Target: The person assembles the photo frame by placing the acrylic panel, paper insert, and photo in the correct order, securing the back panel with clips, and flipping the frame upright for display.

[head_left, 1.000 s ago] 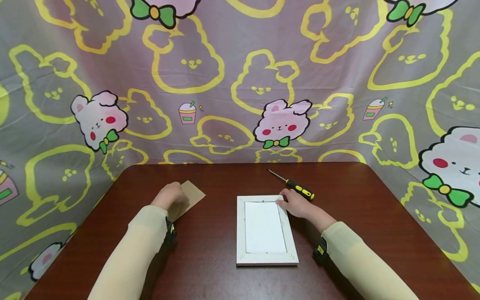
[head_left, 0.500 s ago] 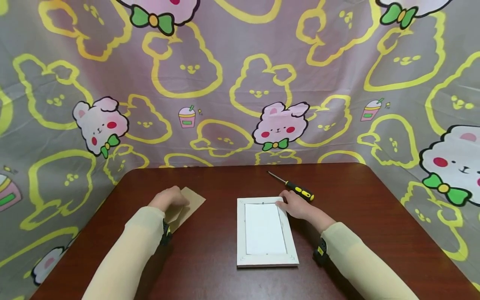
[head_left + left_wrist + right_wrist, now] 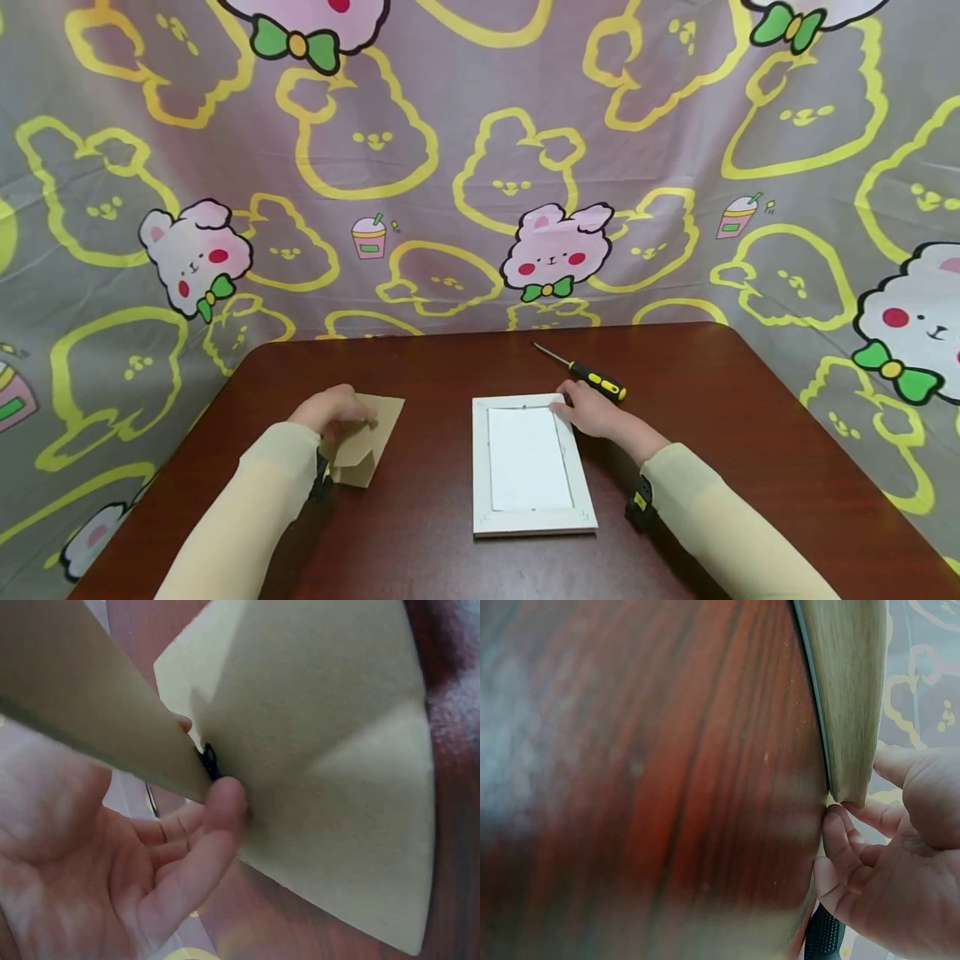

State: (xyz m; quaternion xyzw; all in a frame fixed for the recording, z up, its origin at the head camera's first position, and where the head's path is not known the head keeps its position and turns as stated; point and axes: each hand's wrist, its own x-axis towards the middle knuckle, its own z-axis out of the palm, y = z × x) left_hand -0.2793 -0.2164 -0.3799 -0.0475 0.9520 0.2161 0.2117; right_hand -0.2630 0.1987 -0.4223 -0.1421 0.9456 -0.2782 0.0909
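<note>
At the left of the table, my left hand grips a brown board with a flap standing out from it. The left wrist view shows the fingers of that hand around the flap, one fingertip at a small black fitting where it meets the board. My right hand holds the top right corner of a white frame lying flat, a white sheet inside it. In the right wrist view, this hand has its fingers at the frame's end.
A black and yellow screwdriver lies just behind my right hand, its shaft pointing to the back left. The dark brown table ends at a patterned cloth behind and at both sides.
The brown board has turned in my left hand and shifted slightly toward me, and its flap shows more plainly. My right hand and the frame have stayed in place.
</note>
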